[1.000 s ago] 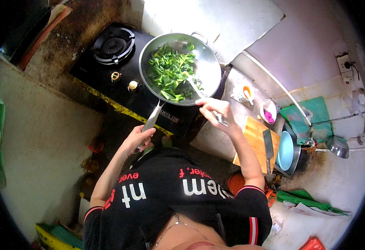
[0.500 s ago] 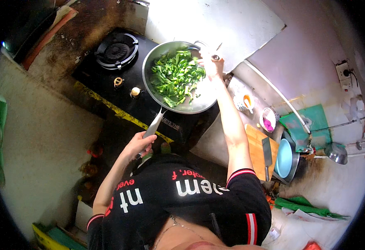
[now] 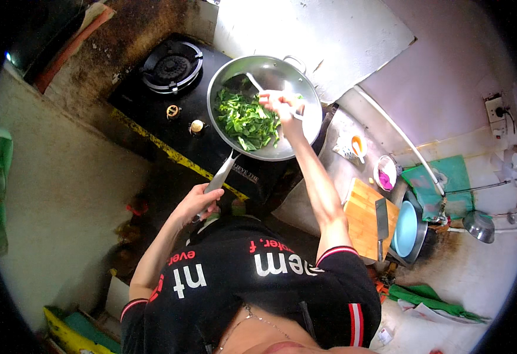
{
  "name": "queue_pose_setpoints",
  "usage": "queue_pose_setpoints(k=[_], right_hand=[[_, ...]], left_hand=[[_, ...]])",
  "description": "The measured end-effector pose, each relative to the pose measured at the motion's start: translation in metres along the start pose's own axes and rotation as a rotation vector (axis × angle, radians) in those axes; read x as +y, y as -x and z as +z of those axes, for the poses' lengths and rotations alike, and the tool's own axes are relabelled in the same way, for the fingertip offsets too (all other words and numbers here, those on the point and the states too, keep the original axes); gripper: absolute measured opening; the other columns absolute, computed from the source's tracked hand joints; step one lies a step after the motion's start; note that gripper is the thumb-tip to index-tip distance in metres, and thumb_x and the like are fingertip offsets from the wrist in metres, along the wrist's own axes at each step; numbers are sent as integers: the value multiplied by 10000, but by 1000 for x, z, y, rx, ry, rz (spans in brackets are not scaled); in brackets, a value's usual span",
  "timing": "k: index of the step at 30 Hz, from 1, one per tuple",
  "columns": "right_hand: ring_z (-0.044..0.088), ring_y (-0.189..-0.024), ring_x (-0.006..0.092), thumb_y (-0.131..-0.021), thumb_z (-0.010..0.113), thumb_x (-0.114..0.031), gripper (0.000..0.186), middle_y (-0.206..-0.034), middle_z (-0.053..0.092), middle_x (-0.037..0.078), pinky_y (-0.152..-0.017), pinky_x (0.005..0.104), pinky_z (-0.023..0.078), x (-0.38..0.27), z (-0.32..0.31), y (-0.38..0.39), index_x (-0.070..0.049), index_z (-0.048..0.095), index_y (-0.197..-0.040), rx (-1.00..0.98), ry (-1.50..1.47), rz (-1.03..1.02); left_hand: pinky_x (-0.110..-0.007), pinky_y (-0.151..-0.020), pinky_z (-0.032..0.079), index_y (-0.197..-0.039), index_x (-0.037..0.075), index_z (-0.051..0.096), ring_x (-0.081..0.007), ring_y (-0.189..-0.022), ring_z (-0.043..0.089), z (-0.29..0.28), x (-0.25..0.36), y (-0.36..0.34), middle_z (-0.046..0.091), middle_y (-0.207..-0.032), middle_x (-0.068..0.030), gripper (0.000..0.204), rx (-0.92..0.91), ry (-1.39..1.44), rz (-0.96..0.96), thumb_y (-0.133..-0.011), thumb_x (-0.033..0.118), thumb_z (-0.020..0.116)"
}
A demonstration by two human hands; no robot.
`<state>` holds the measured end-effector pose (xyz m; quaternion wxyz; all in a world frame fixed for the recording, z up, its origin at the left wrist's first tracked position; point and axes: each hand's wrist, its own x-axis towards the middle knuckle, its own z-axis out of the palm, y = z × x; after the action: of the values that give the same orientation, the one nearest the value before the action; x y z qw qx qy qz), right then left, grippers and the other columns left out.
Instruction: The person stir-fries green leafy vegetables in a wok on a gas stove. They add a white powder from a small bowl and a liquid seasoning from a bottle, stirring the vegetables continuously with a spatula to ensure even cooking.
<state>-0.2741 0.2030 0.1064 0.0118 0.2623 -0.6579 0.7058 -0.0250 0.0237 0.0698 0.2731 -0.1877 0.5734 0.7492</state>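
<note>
A wide steel wok [image 3: 310,97] sits on the right side of the black gas stove, with chopped leafy greens [image 3: 244,121] heaped in its left and lower part. My left hand [image 3: 196,205] is wrapped round the wok's grey handle [image 3: 222,173], which points toward me. Over the wok, my right hand [image 3: 282,107] is closed on the handle of a spatula [image 3: 254,81]. The spatula's dark blade lies at the far left inside the wok, at the upper edge of the greens. Part of its handle is hidden by my fingers.
A bare burner [image 3: 173,65] and two knobs [image 3: 196,127] are left of the wok. On the right counter stand a cup with orange contents [image 3: 358,144], a white bowl [image 3: 384,168], a cutting board [image 3: 361,221] with a cleaver [image 3: 382,221], and a blue basin [image 3: 406,227].
My right hand has moved left and nearer over the wok with the spatula, from the far right rim. The greens have shifted toward the near left, baring the wok's far right wall.
</note>
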Motion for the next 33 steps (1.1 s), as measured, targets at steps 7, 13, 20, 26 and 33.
queue_pose_setpoints(k=[7, 13, 20, 26, 33], right_hand=[[627, -627, 168, -780, 642, -12, 164, -939, 708, 164, -569, 280, 476, -98, -43, 69, -6, 538, -654, -483, 384, -192], [654, -615, 231, -760, 661, -38, 80, -842, 703, 134, -585, 314, 510, -81, -47, 96, -20, 604, -707, -435, 567, -268], [643, -638, 133, -836, 614, -18, 58, -948, 712, 154, -566, 255, 492, -36, -39, 35, 24, 640, -805, 63, 483, -315], [511, -582, 52, -875, 615, -54, 98, -747, 661, 51, -513, 216, 389, -2, -17, 63, 0, 682, -921, 124, 351, -38], [621, -684, 137, -861, 616, -55, 140, -971, 707, 160, -615, 256, 485, -131, -65, 105, 3, 586, -738, -231, 374, -59]], left_hand=[[-211, -352, 319, -802, 76, 463, -69, -390, 414, 9, 3, 7, 459, -533, 18, 314, -18, 69, -13, -928, 320, 617], [-218, -345, 316, -796, 80, 455, -78, -386, 410, 14, 1, 8, 452, -541, 14, 316, -20, 102, -24, -926, 317, 618], [-227, -334, 311, -795, 78, 450, -80, -377, 402, 12, -4, 6, 442, -535, 11, 311, -22, 106, -11, -927, 305, 617], [-227, -339, 312, -800, 73, 452, -79, -373, 389, 14, -1, 6, 446, -530, 1, 293, -3, 96, -27, -933, 286, 604], [-225, -351, 319, -806, 73, 454, -79, -374, 384, 15, -4, 7, 450, -533, 5, 286, -20, 99, -6, -935, 284, 597]])
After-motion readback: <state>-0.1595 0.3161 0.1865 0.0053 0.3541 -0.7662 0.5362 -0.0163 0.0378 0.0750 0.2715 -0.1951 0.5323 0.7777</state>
